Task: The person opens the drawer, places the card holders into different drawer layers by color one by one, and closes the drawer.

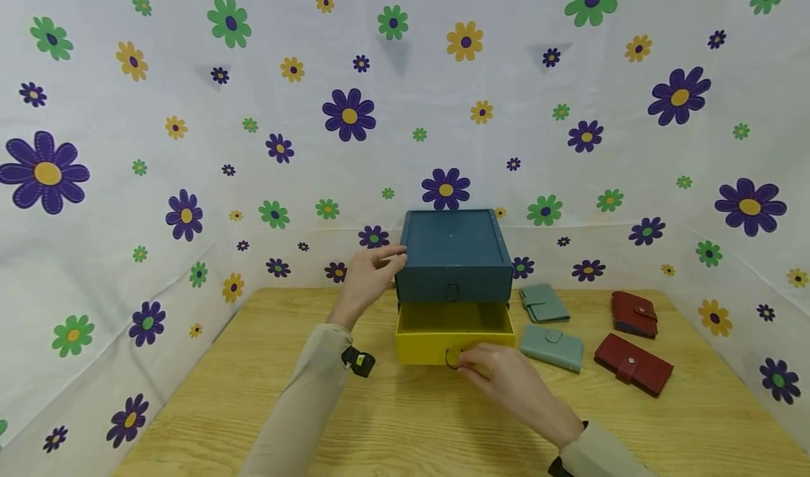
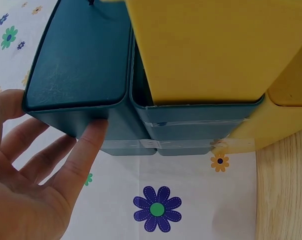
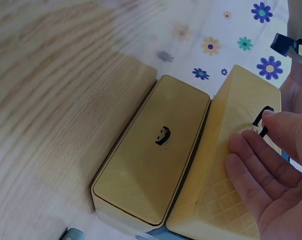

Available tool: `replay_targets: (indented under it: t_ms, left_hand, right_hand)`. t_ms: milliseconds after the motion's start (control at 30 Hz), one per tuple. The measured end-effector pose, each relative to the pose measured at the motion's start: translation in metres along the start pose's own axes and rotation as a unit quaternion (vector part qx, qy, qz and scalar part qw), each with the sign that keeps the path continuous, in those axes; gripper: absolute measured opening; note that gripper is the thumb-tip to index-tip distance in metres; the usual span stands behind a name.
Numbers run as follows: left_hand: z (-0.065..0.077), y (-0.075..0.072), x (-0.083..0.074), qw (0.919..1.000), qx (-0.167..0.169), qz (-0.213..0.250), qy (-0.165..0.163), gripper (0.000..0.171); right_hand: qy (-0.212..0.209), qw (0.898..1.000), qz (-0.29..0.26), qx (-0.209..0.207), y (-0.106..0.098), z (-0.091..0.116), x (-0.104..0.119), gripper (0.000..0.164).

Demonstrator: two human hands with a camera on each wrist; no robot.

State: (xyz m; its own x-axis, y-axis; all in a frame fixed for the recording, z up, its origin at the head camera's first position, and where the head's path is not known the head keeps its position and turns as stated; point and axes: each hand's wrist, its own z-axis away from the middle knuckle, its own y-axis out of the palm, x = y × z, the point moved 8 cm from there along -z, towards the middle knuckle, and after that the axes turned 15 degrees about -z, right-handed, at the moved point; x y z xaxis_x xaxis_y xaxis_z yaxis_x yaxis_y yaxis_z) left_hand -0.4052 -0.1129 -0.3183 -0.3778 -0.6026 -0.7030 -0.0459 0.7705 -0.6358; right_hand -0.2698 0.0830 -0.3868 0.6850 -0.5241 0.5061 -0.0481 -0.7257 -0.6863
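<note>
A dark blue drawer cabinet (image 1: 455, 238) stands on the table with its middle yellow drawer (image 1: 420, 348) pulled out. My right hand (image 1: 509, 378) pinches the black ring handle (image 3: 261, 119) on that drawer's front between thumb and fingers. My left hand (image 1: 370, 280) touches the upper left side of the cabinet, its fingers extended along the blue wall in the left wrist view. Below the pulled-out drawer, the right wrist view shows a second yellow drawer (image 3: 151, 160), closed, with its own black handle. The top blue drawer is closed, a ring handle (image 1: 451, 293) on its front.
Right of the cabinet lie a small green wallet (image 1: 544, 304), a long green wallet (image 1: 552, 348), a small red wallet (image 1: 634, 314) and a long red wallet (image 1: 634, 364). A flower-patterned white cloth (image 1: 285, 195) hangs behind and at the sides of the wooden table (image 1: 253, 364).
</note>
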Motion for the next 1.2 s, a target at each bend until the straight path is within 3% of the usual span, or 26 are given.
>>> replay_targets:
  t_ms: [333,1200]
  left_hand:
    - [0.003,0.003,0.005,0.9997,0.004,0.018,-0.015,0.035]
    - [-0.003,0.003,0.007,0.9996,-0.002,0.028,-0.006,0.036]
  right_hand:
    - [-0.011,1.000,0.001,-0.002,0.003,0.009,0.010,0.006]
    - [-0.022,1.000,0.003,0.009,0.001,0.024,0.026,0.007]
